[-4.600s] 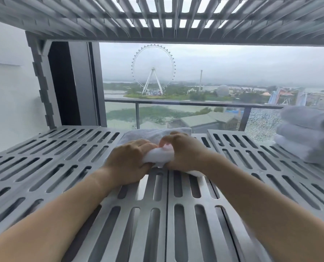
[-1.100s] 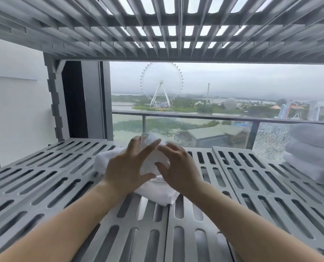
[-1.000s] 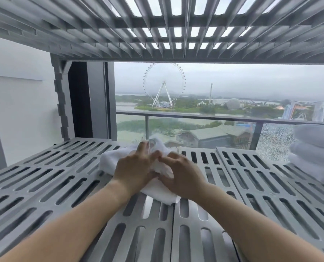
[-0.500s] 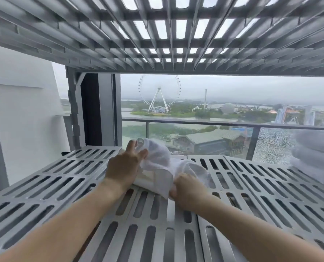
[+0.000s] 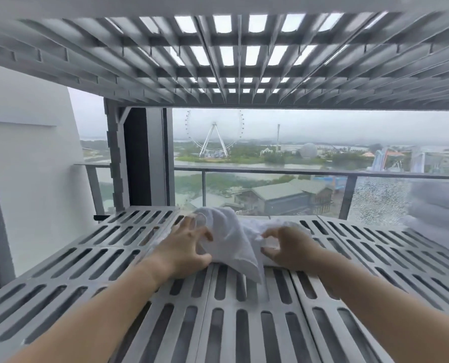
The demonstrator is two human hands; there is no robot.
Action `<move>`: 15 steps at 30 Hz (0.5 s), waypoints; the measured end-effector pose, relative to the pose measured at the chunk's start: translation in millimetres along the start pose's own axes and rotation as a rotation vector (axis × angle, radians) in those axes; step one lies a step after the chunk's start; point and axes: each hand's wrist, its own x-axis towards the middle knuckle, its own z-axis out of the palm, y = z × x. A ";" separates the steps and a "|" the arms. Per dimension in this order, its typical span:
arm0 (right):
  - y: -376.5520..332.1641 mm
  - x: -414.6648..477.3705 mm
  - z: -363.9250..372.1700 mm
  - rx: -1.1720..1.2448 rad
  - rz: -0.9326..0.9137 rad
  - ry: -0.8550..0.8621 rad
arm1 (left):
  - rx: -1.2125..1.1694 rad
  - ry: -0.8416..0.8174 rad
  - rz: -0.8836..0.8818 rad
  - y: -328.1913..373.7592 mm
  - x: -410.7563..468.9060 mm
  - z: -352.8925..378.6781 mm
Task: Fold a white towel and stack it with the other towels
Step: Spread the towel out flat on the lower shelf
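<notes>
Hands further apart than before: left hand (image 5: 188, 248) clasps raised fold of towel (image 5: 231, 243), right hand (image 5: 290, 248) pinches edge. Folding unfinished; stack (image 5: 439, 218) waits.

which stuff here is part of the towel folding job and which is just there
Job: white towel; left hand and right hand holding it; stack of folded towels at right; slotted shelf.
Just there: shelf overhead; balcony railing; ferris wheel outside.
</notes>
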 end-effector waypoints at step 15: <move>-21.9 4.9 16.0 0.156 -0.087 0.271 | 0.186 -0.023 -0.072 42.2 18.5 12.6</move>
